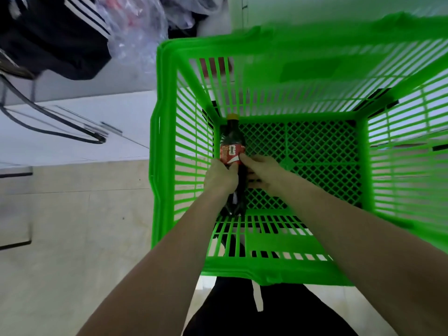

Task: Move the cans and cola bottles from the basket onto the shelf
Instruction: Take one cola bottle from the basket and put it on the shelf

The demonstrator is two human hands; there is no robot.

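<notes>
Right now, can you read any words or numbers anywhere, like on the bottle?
Cola bottle, red label: it has white and yellow print, too blurred to read.
Green basket: no writing shows.
Nothing else in view carries readable text.

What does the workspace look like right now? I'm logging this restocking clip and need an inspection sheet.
Surface: pale tiled floor; no shelf in view.
Job's things: one cola bottle, yellow cap, red label, lying along the left wall on the lattice floor of the green basket; no cans seen.
Clutter: clear plastic bags and a dark striped garment beyond the basket.
Grippers: left hand and right hand both grip the bottle's body below the label.
Cables: a dark cable or thin frame at left; cannot tell which.
Surroundings: white wall behind the basket.
</notes>
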